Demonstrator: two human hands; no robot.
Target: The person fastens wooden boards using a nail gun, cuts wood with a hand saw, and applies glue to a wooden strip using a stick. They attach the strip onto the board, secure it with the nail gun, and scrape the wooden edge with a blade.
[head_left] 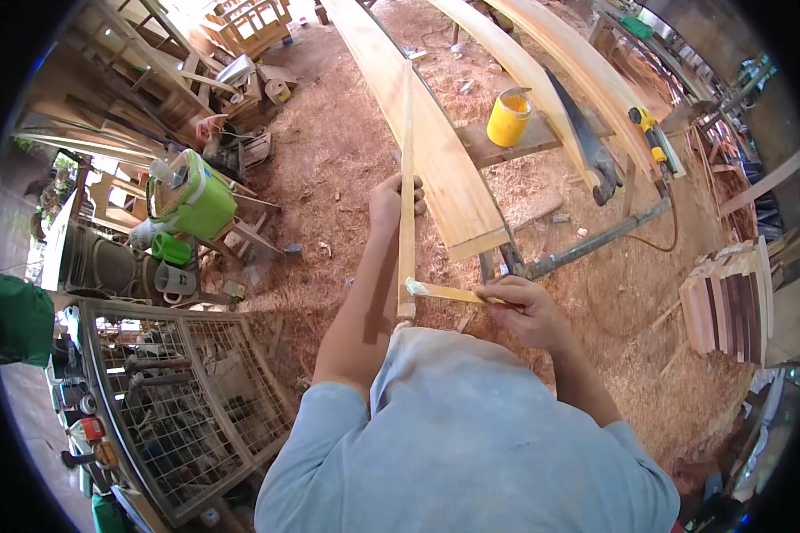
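My left hand [393, 202] is wrapped round a long narrow wooden strip [407, 169], which stretches from near my body out over a wide board [436, 151]. Between the fingers of my right hand [523, 309] is a thin flat yellowish stick [453, 293]. A whitish paste [417, 287] sits on the stick's far end, which meets the strip near its close end. A yellow container [508, 119] rests on the bench between the boards.
Curved boards [542, 98], a dark handsaw [580, 133] and a yellow power tool [649, 138] lie ahead right. A green cooler [191, 195] and a wire-mesh frame [187, 400] stand left. Stacked wood pieces [729, 302] are at right. Shavings cover the floor.
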